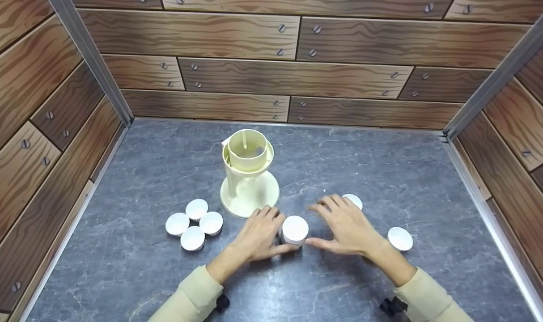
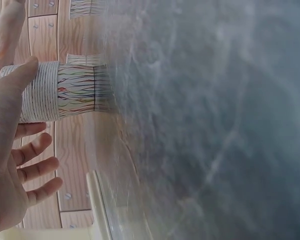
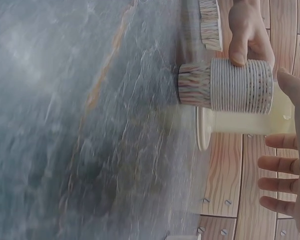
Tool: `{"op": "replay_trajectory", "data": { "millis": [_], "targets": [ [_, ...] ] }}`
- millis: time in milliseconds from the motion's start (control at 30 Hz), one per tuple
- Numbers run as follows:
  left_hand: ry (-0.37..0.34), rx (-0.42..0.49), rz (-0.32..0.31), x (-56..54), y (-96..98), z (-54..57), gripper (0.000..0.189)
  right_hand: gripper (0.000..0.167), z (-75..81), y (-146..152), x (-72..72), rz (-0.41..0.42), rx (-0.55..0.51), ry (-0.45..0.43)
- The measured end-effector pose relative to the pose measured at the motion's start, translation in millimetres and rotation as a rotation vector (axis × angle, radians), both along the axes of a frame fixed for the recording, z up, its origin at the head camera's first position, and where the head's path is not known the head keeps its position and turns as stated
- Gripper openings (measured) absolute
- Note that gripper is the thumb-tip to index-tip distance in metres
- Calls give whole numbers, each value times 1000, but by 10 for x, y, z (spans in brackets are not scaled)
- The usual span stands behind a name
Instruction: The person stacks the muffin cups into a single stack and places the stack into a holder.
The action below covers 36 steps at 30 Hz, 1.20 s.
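A tall stack of nested paper baking cups (image 1: pixel 294 229) stands on the table between my hands, white inside, with coloured streaks on the lowest cup's side (image 2: pixel 77 89). My left hand (image 1: pixel 260 235) grips it from the left between thumb and index finger, the other fingers spread beside it. My right hand (image 1: pixel 343 226) is at the right of the stack, fingers spread and thumb close to the rim; whether the thumb touches it I cannot tell. In the right wrist view, the right hand's fingers (image 3: pixel 280 185) hold nothing.
A cream holder with a round base (image 1: pixel 253 194) and a cup-like top stands behind my left hand. Several white baking cups (image 1: pixel 193 238) sit grouped at the left. One more (image 1: pixel 353 201) is partly behind my right hand, another (image 1: pixel 400 239) further right. Wood-patterned walls (image 1: pixel 235 76) enclose the table.
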State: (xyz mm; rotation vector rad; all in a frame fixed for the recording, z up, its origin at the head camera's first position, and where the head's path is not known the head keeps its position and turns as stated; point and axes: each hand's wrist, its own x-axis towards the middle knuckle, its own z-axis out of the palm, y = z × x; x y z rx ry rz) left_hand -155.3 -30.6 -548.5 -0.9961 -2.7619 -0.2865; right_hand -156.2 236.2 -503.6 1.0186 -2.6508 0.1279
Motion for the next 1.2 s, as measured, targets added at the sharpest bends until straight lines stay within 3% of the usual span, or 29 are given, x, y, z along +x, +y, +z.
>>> {"op": "replay_trajectory", "data": {
  "millis": [500, 800, 1200],
  "targets": [
    [-8, 11, 2, 7, -1, 3, 72, 76, 88, 327, -98, -33, 9, -31],
    [-12, 25, -2, 6, -1, 0, 73, 81, 140, 521, -194, -60, 67, -3],
    [5, 24, -8, 13, -9, 12, 74, 87, 75, 727, -287, -133, 127, -44]
  ]
}}
